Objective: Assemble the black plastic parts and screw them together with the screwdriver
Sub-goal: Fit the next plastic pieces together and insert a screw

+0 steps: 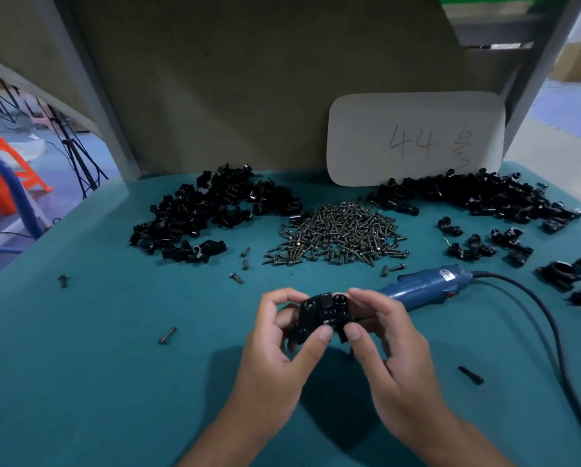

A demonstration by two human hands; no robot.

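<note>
Black plastic parts (pixel 323 315) sit pinched between left hand (pixel 282 335) and right hand (pixel 380 332).

One wide-angle camera sits on my head, looking forward and down over the teal table (pixel 114 348). It is close above my hands (pixel 275 335), low in the middle of the picture, and takes in the board (pixel 248 96) behind the table.

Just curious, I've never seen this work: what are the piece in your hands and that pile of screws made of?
Held black part: apparently hard moulded plastic, glossy highlights on its edges. Screw pile: likely metal, dull grey-bronze with a faint sheen.
</note>
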